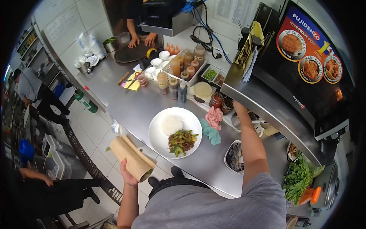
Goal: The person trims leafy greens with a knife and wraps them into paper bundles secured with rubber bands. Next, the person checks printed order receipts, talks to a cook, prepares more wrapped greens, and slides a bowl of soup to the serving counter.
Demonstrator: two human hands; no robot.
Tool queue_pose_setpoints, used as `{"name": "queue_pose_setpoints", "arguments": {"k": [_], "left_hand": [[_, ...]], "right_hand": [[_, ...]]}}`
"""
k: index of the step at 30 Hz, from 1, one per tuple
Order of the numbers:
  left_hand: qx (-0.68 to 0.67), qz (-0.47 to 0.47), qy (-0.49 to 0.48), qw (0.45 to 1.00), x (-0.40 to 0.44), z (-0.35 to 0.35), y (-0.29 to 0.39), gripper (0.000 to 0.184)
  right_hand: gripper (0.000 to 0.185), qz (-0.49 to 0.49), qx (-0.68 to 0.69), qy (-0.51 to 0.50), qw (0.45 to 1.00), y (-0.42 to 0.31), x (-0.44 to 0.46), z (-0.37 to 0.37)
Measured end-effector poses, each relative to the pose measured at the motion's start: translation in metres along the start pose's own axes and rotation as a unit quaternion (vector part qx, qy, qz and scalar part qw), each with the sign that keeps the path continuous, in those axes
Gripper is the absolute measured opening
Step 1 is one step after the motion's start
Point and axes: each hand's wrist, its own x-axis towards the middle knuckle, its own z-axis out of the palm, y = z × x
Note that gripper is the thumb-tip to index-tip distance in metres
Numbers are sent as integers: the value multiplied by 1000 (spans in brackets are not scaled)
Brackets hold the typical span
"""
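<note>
1. Rice [172, 125] fills the far part of the white plate [154, 134] on the steel counter [118, 110] before you; a dish of meat and green vegetables [182, 142] sits nearer and to the right.
2. Far beyond the plate, a white basket [198, 78] holds sauce bottles [188, 58], with more bottles standing just outside its near side.
3. To the basket's right, a small container holds chopped greens [210, 74]; nearer, an open jar [216, 100] has something red in it.
4. On the right near edge, a white tub [228, 162] contains dark, crumpled plastic [236, 156].
5. Your brown paper bundle [131, 155] is at the near left, apart from the plate and out past the counter's edge. Its long axis slants from far left to near right, with a curled, open end at the near right.
6. Your left hand [129, 174] is clamped on the bundle's near part, fingers closed against the paper.
7. Your right hand [238, 107], well apart from the left, reaches beside the jars and under the steel shelf [263, 118]. The shelf hides most of it, so you cannot tell whether it is open or what it touches.
</note>
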Motion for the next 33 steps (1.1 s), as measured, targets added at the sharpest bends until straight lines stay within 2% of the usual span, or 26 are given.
{"name": "queue_pose_setpoints", "arguments": {"k": [1,3,4,7,9,11,15,19,23,26,29,30,33], "left_hand": [[-2,-53,-6,999,14,-6,-7,64],[10,-84,26,996,36,-11,-15,62],[26,-89,36,995,44,-7,-19,62],[49,-119,28,991,55,14,-27,62],[43,-119,43,991,59,25,-26,61],[44,-132,49,989,70,19,-29,60],[35,-151,33,987,86,28,-36,54],[27,-154,44,987,98,31,-41,53],[19,-150,38,988,110,31,-43,54],[11,-144,33,989,116,31,-41,54],[1,-135,39,990,114,22,-35,54],[-7,-142,33,989,113,20,-33,55],[-20,-148,30,988,106,15,-27,55]], "right_hand": [[26,5,-6,-7,1000,8,-7,4],[21,162,101,-143,971,21,-15,10],[21,198,112,-145,963,24,-17,8],[20,251,122,-43,959,27,-20,-3],[20,305,170,10,937,31,-19,-15],[19,373,256,59,890,38,-17,-29],[18,465,458,150,743,44,-11,-52],[18,487,583,190,622,42,-4,-67],[17,485,650,199,551,34,0,-75],[16,480,679,178,526,23,-2,-91],[16,500,680,109,525,-3,-11,-108],[13,555,649,69,515,-2,-21,-99],[14,493,556,-151,652,-98,-13,-137]]}}
